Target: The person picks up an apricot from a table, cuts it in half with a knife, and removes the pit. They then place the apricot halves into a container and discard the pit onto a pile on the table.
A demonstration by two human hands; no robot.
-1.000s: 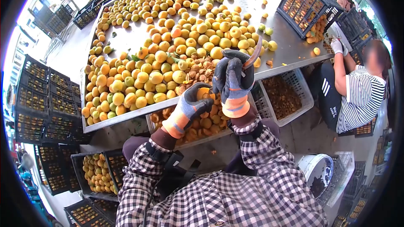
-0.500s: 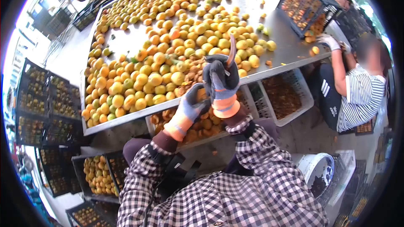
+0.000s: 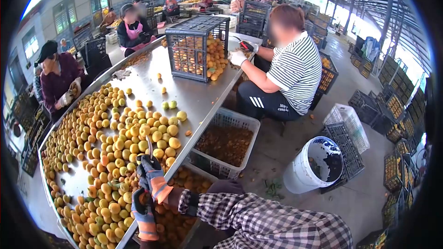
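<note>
My right hand [image 3: 153, 180], in a dark-palmed grey and orange glove, is closed around a knife with a curved blade [image 3: 150, 145] pointing up and away from me. Just below it, at the table's near edge, my left hand [image 3: 144, 214] wears a matching glove. Its fingers are curled, and what they hold is mostly hidden. Yellow-orange round fruit [image 3: 117, 150] covers the near and left part of the metal table [image 3: 191, 97]. Under the hands stands a crate with orange fruit pieces [image 3: 177, 221].
A pale crate [image 3: 249, 131] of brown scraps stands beside the table. A black crate [image 3: 187, 53] of fruit lies tipped on top. A co-worker in a striped shirt [image 3: 295, 71] sits on the right; others sit opposite. A white bucket [image 3: 295, 175] stands on the floor.
My view has swung right and up, so the hands now appear lower left and more of the hall shows. The knife stays in my right hand, with both hands close together.
</note>
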